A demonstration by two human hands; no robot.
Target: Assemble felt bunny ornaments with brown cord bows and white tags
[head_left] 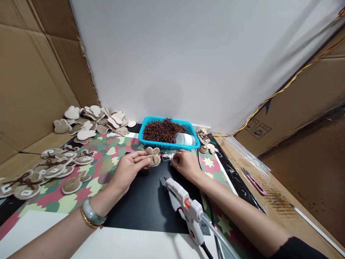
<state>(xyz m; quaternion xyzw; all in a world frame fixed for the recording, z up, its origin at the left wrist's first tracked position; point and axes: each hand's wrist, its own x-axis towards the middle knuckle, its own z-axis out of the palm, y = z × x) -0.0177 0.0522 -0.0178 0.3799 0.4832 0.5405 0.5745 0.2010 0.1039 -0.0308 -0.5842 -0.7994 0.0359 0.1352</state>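
My left hand [131,166] pinches a tan felt bunny-head piece [153,158] by its left edge, over the top of the black mat [140,205]. A dark line or thread shows on the piece's face. Just to the right, my right hand [185,162] has its fingers closed together beside a small pile of whitish bits [169,154]. What its fingertips hold, if anything, is too small to make out. Below both hands a white glue gun [185,203] rests on the mat, its nozzle toward the upper left and a clear glue stick in its back.
A blue basket [142,138] of brown twisted bows [164,130] stands against the wall. Bunny pieces [93,122] are heaped at the back left; several with bows and labels [52,167] lie nearer. At right are pink-handled snips [254,181] and clear glue sticks [246,153].
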